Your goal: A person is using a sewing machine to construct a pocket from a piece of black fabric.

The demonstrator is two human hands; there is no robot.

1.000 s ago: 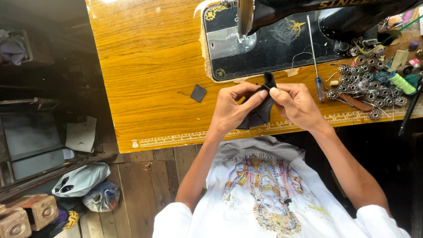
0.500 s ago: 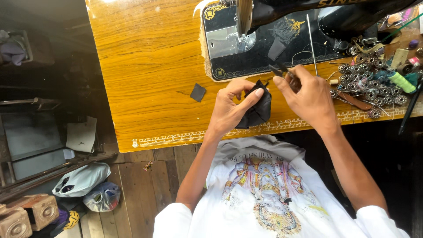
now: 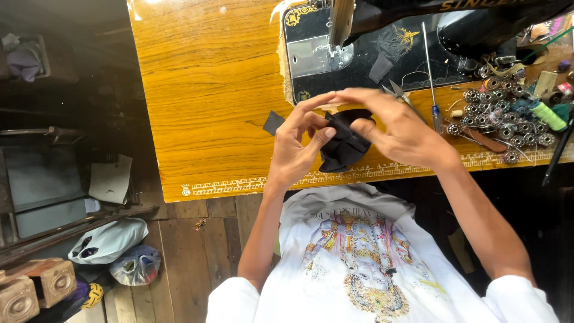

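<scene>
A small piece of black fabric [image 3: 343, 148] is held above the front edge of a wooden sewing table [image 3: 215, 90]. My left hand [image 3: 299, 143] pinches its left side with thumb and fingers. My right hand [image 3: 394, 128] covers its right side, fingers stretched leftward over the cloth and thumb pressing on it. A black sewing machine [image 3: 382, 42] stands just beyond the hands.
A small black fabric scrap [image 3: 273, 122] lies left of my hands. Scissors [image 3: 399, 94], a screwdriver [image 3: 431, 72] and several metal bobbins [image 3: 499, 122] sit to the right, with a green thread spool [image 3: 547, 115]. Plastic bags [image 3: 107, 242] and wooden blocks [image 3: 33, 287] lie on the floor at left.
My right hand drew away toward the scissors half a second ago, then came back over the black fabric with its fingers spread across it. My left hand kept its grip.
</scene>
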